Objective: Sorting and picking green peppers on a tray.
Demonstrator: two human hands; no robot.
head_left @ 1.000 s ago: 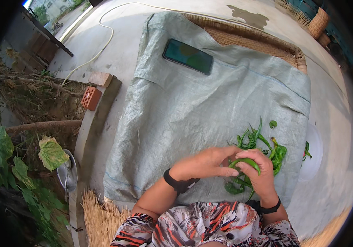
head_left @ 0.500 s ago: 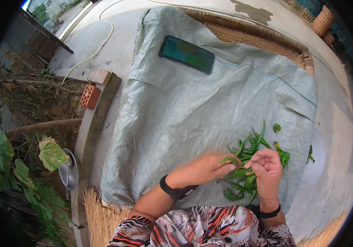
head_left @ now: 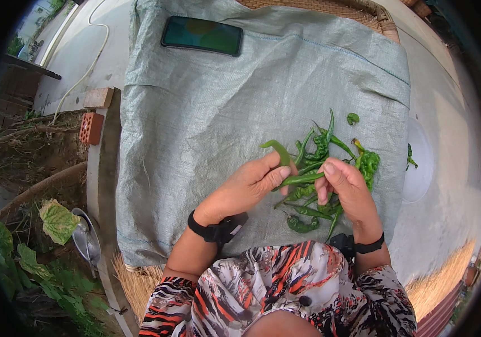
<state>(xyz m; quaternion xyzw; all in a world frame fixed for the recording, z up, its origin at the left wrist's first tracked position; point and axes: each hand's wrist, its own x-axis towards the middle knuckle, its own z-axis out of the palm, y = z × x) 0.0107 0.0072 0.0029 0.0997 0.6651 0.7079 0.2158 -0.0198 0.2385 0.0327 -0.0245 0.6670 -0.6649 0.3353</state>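
1. Watching from afar, I saw the left hand [head_left: 249,182] near the centre of the frame, clamped on a curved pepper [head_left: 280,153] that stuck up between thumb and fingers.
2. The right hand [head_left: 351,190], right of centre, had its thumb and fingertips together on one end of a straight pepper [head_left: 302,179]; the left thumb lay at the other end.
3. Half a second earlier, I could not pick that pepper out so plainly; now it bridged both hands, in front of the pile [head_left: 321,146].
4. I judged that the work had passed to the straight pepper, the curved one merely being kept in the grip.
5. My view had shifted too: the phone [head_left: 201,35] sat higher, at upper left, on the sack [head_left: 195,112] beneath the pile.
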